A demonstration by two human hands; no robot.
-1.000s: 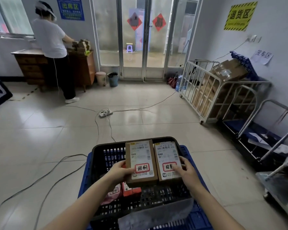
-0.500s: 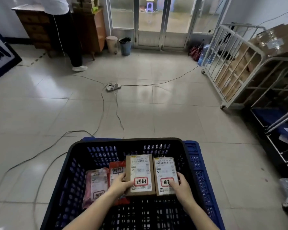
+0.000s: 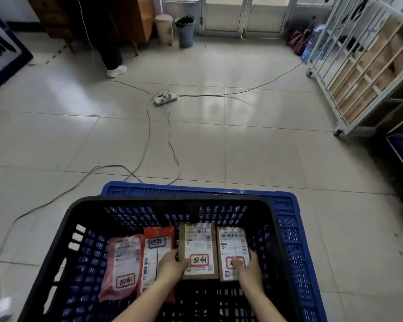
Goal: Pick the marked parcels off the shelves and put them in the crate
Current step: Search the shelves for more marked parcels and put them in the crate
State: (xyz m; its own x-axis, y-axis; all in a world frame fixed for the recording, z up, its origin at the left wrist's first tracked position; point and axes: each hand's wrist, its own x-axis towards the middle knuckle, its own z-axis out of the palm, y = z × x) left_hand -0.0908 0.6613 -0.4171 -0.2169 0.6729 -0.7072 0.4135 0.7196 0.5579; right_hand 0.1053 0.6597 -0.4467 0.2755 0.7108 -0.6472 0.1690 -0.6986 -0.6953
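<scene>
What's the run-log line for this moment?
phase: placing; left hand: grips left box; right hand: grips right box; where: inside black crate

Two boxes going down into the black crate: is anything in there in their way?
Nothing visible. Left hand and right hand hold the left box and right box low inside the black crate. The red pouch and pink pouch lie to their left; whether the red one's edge slips under the left box is hidden.
</scene>
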